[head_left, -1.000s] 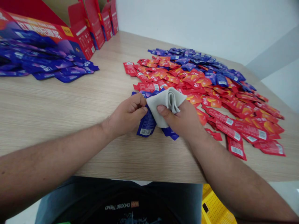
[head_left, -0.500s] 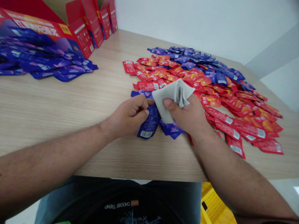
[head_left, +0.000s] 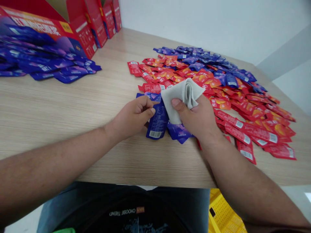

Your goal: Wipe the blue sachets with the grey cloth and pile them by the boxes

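Note:
A folded pale grey cloth (head_left: 174, 100) is gripped in my right hand (head_left: 198, 118), thumb on top. Its left edge lies over part of a blue sachet (head_left: 158, 121), whose barcode end points toward me. With bent fingers and thumb, my left hand (head_left: 136, 116) pinches this sachet by its left side. Other blue sachets (head_left: 179, 132) lie on the table under and beside the cloth, partly covered by it and my right hand. My right fingertips are hidden behind the cloth.
Red sachets (head_left: 262, 129) spread across the right, with blue sachets (head_left: 211, 60) heaped behind them. At the left, a pile of blue sachets (head_left: 48, 61) leans against an open red box (head_left: 82, 30); more red boxes stand behind. A yellow basket (head_left: 225, 213) sits below the table's front edge.
The blue sachet in my left hand has turned slightly more upright and moved a little away from me. The cloth in my right hand has shifted slightly up and right.

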The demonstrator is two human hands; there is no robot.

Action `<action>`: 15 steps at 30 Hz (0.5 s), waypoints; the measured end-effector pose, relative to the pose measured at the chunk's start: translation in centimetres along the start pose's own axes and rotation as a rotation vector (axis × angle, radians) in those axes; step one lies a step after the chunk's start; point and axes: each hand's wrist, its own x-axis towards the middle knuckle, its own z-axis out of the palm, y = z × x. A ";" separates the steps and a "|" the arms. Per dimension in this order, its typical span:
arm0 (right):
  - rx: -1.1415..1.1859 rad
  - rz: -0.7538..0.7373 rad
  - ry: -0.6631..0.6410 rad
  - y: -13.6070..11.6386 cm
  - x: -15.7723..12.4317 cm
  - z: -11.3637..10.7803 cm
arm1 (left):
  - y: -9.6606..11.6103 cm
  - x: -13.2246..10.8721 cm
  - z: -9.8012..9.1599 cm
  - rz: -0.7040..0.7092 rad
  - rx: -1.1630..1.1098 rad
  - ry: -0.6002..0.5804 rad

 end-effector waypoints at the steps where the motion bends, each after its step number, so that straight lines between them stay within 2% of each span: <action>1: -0.004 -0.030 -0.056 -0.2 -0.1 0.1 | 0.0 0.0 0.2 -0.057 -0.053 0.016; 4: -0.035 -0.111 -0.198 -0.9 -0.4 0.3 | 0.0 0.0 0.5 -0.161 -0.192 0.062; 6: -0.052 -0.099 -0.193 -1.2 -0.6 0.5 | 0.1 0.1 0.6 -0.191 -0.249 0.074; 8: -0.063 -0.108 -0.200 -1.4 -0.7 0.7 | 0.2 0.2 0.6 -0.199 -0.264 0.089; 12: -0.119 -0.221 -0.360 -1.5 -1.0 1.1 | 0.1 0.5 0.4 -0.165 -0.211 0.160; 15: -0.193 -0.138 -0.295 -1.6 -1.1 1.3 | 0.0 0.6 0.3 -0.178 -0.236 0.136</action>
